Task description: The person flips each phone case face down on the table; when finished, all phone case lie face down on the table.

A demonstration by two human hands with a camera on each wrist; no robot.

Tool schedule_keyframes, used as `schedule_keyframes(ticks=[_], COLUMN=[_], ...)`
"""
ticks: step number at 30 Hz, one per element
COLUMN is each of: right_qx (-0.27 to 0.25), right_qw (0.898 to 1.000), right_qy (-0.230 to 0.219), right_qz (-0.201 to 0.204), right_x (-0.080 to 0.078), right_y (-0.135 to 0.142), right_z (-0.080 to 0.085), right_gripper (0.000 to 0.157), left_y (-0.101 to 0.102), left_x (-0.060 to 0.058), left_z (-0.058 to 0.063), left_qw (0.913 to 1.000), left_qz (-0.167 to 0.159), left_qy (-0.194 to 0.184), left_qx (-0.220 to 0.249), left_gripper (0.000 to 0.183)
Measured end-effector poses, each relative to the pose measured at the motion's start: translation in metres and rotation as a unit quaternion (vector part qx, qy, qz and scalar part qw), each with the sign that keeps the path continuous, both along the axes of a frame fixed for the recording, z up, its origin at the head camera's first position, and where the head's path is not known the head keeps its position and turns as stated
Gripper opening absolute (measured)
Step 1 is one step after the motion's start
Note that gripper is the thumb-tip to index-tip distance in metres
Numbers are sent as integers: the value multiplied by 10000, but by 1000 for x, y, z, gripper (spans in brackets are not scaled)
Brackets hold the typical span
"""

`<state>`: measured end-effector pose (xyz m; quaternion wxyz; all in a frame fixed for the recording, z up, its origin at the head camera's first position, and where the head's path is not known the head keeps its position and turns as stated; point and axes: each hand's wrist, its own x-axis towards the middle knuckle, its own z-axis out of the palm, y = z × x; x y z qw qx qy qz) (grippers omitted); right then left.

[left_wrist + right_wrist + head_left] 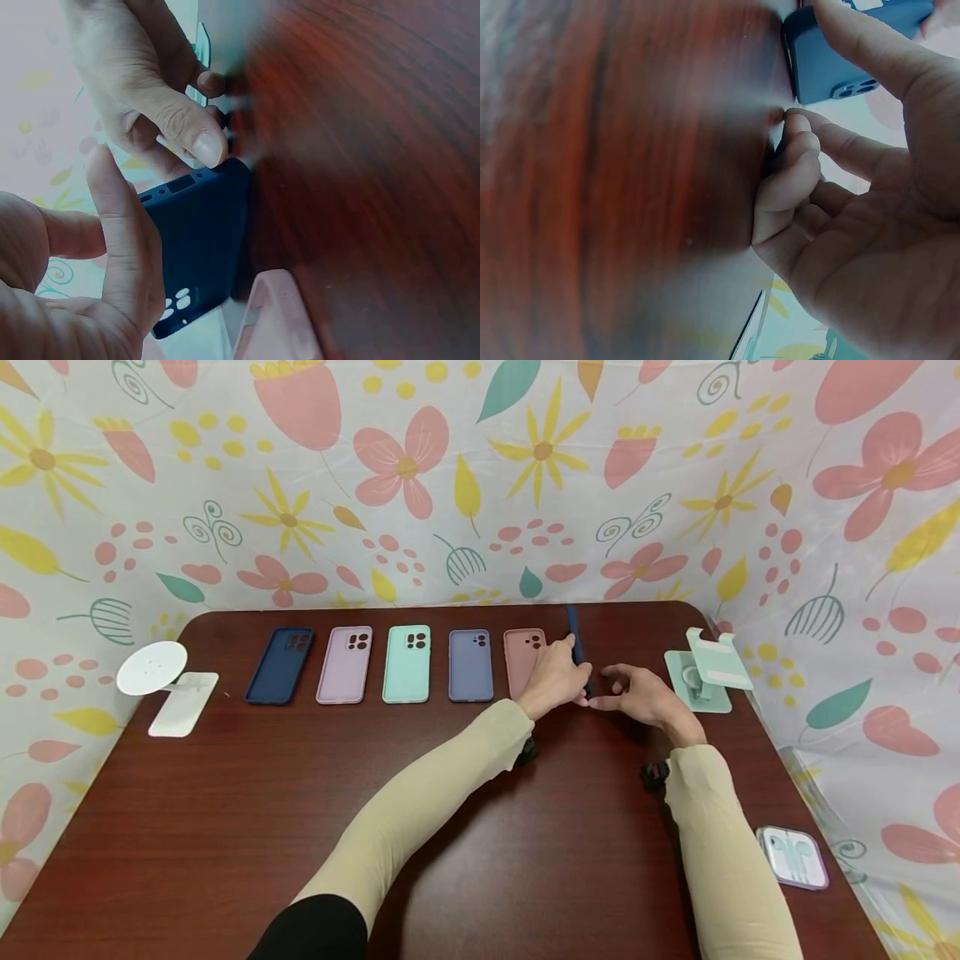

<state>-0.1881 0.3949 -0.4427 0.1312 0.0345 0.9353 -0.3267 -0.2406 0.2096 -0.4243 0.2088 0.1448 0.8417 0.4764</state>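
Note:
A dark blue phone case (574, 631) stands on its long edge near the back of the table; its camera cutouts show in the left wrist view. My left hand (553, 677) holds this case (202, 247), its fingers along the side. From the right, my right hand (641, 697) reaches to the near end. Its thumb touches the case's corner (817, 60), while the other fingers bend loosely near the tabletop. Beside my left hand lies a pink phone case (521, 652), partly covered by the hand.
Leftward in a row lie a blue-violet case (470, 667), a mint case (407, 667), a lilac case (343, 668) and a navy case (276, 670). A white stand (183, 706) is at far left. Rightward are a mint phone stand (705, 681) and boxed earphones (793, 858).

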Motion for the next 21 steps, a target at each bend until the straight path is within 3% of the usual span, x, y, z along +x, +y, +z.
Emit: schedule_keyframes(ticks=[2, 6, 14, 21], right_qx=[12, -6, 13, -55], right_qw=[10000, 10000, 9999, 9997], right_qy=[-21, -55, -96, -93], right_qz=[2, -30, -95, -239], right_x=[0, 0, 0, 2], right_y=[0, 1, 5, 10], right_z=[0, 1, 0, -1], right_gripper=[78, 78, 77, 77], left_y=[6, 12, 24, 29], left_x=[-8, -17, -21, -12], left_z=[-15, -34, -45, -36], left_qw=[9998, 9995, 9989, 9949], left_qz=[16, -48, -207, -263], left_qy=[-14, -58, -63, -424], left_qx=[-192, -301, -419, -877], left_gripper=[67, 66, 90, 104])
